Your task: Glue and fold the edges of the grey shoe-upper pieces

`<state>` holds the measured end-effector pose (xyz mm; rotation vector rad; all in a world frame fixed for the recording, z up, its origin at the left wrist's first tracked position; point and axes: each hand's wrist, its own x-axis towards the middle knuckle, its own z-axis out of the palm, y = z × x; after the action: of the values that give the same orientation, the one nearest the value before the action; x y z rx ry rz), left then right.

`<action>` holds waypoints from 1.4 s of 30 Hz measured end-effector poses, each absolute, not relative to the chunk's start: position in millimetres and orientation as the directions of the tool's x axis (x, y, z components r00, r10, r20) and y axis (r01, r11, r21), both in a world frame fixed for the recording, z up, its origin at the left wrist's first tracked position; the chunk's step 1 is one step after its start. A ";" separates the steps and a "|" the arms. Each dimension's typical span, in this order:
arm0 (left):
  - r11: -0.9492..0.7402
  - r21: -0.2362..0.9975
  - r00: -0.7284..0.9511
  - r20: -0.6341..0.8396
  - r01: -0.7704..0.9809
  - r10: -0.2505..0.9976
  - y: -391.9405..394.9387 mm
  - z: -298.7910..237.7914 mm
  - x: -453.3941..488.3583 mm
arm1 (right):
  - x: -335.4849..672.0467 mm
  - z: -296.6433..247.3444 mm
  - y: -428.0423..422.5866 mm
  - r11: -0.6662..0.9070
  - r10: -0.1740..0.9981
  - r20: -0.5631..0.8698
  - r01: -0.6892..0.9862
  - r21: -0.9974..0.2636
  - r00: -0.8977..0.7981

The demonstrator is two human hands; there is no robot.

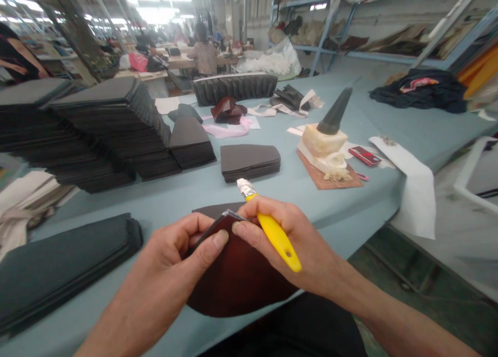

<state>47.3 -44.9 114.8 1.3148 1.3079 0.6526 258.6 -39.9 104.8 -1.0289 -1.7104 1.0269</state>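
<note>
A dark brown leather piece [241, 279] hangs at the table's front edge, its upper edge lifted and bent to a corner. My left hand [175, 263] pinches that edge between thumb and fingers. Close beside it, the thumb and finger of my right hand [284, 232] press on the same edge. A yellow-handled brush [278, 240] is tucked in my right hand, its pale, glue-caked bristles pointing up and away. Just beyond the hands lies a short stack of dark grey pieces [250, 160].
Tall stacks of dark pieces [112, 123] stand at the left, with another stack [70, 269] nearer. A glue-crusted block with a black cone [330, 128] sits on a brown board at the right. Beyond are scraps [229, 110] and a red box [364, 156]. People work in the background.
</note>
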 end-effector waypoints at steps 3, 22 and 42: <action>0.167 0.898 0.207 -0.269 0.408 0.941 -47.7 113.1 47.9 | 258.0 100.3 -39.3 0.297 0.930 0.235 0.201 -0.934 -0.283; -0.018 0.809 0.219 -0.138 0.588 0.966 -56.0 96.9 57.9 | 259.1 62.3 -47.1 0.472 0.880 0.397 0.394 -0.789 -0.260; -0.116 0.831 0.217 -0.006 0.543 0.976 -50.0 92.8 55.5 | 253.3 54.5 -41.7 0.596 0.794 0.545 0.518 -0.614 -0.267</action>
<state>55.5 -50.0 92.8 1.7633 1.4194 0.7523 253.3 -41.7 54.5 -1.0467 -1.9415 0.3958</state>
